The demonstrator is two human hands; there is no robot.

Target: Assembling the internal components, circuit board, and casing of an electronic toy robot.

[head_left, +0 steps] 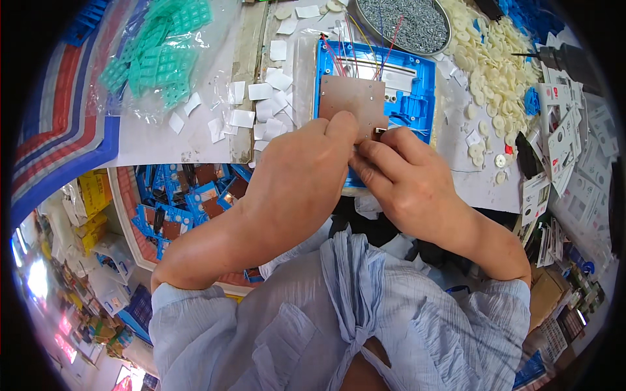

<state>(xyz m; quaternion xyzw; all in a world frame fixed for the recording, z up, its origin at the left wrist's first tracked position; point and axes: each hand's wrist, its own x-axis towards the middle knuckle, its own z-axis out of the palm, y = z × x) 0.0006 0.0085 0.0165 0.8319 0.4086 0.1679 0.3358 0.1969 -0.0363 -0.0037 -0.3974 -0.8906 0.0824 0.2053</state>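
Note:
A brown square circuit board (pixel 353 99) lies tilted over an open blue plastic casing (pixel 427 91), with thin red, yellow and blue wires rising behind it. My left hand (pixel 303 166) is closed at the board's lower edge, its thumb and curled fingers gripping it. Close beside it, my right hand (pixel 414 179) is pinched at the lower right corner, where a small black and metal part (pixel 380 132) shows at the fingertips. What the right fingers press together is hidden behind them. Inside the casing are blue moulded fittings and a white panel.
A round metal tray of screws (pixel 404 26) stands behind the casing. Cream plastic discs (pixel 486 65) are heaped to the right, near a dark power driver (pixel 567 62). White paper squares (pixel 261 91) and bagged green keypads (pixel 160 55) lie left. A pink crate (pixel 127 212) holds blue assemblies.

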